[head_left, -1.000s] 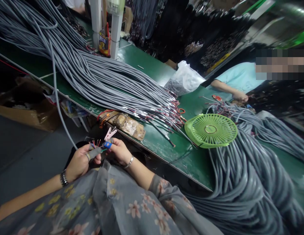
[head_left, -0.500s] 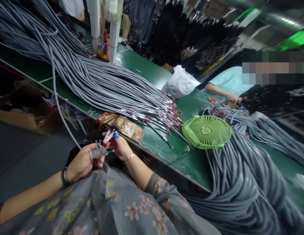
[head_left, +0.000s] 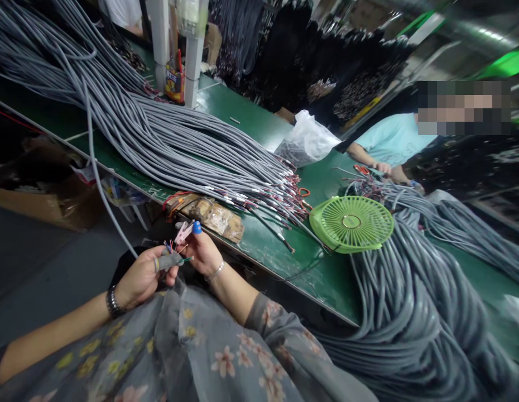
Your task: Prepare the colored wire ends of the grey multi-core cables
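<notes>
My left hand (head_left: 139, 278) is closed round the end of a grey cable (head_left: 169, 259), whose thin coloured wires fan out above the fingers. My right hand (head_left: 204, 252) is closed close beside it, pinching the wire tips; a blue cap (head_left: 196, 227) covers one fingertip. A pink clip (head_left: 183, 231) sticks up between the two hands, and which hand holds it I cannot tell. The grey cable runs up from my left hand to the big bundle of grey cables (head_left: 167, 139) on the green table (head_left: 259, 240). Both hands hover over my lap, below the table's near edge.
A green round fan (head_left: 351, 223) lies on the table. More grey cables (head_left: 418, 312) pile at the right. A plastic bag (head_left: 307, 142) sits further back. Across the table a person in a light blue shirt (head_left: 389, 142) handles cables. A brown wrapped block (head_left: 211, 215) sits at the near edge.
My right hand has shifted slightly right and up off the cable end, lifting the blue-capped finger. My left hand keeps its grip. The view has drifted a little.
</notes>
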Available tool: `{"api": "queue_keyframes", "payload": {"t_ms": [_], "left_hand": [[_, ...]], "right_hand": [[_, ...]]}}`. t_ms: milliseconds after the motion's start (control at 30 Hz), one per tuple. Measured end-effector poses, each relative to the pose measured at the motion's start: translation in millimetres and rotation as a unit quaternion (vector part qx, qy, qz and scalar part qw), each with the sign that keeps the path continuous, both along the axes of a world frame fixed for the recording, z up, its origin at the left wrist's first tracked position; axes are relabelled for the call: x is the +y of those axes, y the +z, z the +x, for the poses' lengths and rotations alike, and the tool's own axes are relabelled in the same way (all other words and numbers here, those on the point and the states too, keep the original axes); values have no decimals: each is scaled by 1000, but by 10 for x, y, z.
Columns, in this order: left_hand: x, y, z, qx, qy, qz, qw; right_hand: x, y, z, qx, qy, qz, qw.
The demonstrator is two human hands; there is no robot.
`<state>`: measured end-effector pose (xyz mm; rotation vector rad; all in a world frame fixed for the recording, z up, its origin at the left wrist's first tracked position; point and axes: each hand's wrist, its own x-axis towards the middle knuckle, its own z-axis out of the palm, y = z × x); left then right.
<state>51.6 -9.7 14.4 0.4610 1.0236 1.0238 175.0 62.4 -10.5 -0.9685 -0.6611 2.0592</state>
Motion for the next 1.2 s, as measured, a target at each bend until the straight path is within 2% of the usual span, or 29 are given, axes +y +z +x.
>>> {"api": "queue_keyframes", "payload": {"t_ms": [333,467,600,933,1200], "left_hand": [[-128,-5,-65,33,-2,23,999],[-125,16,-56,49,25,48,997],[-80,42,-18,41,40,39,998],[-32,1,-3,54,42,34,997],[-54,-48,-23,46,45,37,997]], "right_hand": [[-17,67,78,22,72,-25,997],[-20,74,84,11,58,6,998],[-15,55,90,-9,55,22,998],[-28,58,29,-21,2,21,1000],[-27,67,14,-13,12,-4,1000]]}}
